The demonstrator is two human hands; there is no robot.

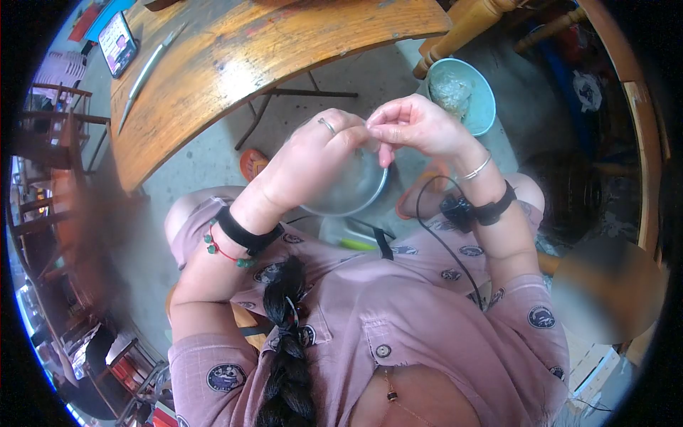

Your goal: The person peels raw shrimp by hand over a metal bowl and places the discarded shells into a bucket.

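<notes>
In front of my lap my two hands meet, fingertips to fingertips. My left hand (309, 153), with a ring on one finger, is closed in a pinch. My right hand (418, 127) is pinched too, its thumb and forefinger touching the left fingers. Whatever lies between them is too small or hidden to make out. A small pink tip (385, 155) shows just below the fingers; I cannot tell whether it is a fingertip or a held thing. Under the hands is a round, pale bowl (352, 213), partly covered by the left hand and blurred.
A wooden table (235, 60) curves ahead, bearing a phone (118, 44) and a long, thin, pale pointed tool (151, 71). By its leg stands a light blue basin (484, 96) with a clear plastic bag (450, 87) inside. A black cable (445, 248) loops near my right wrist.
</notes>
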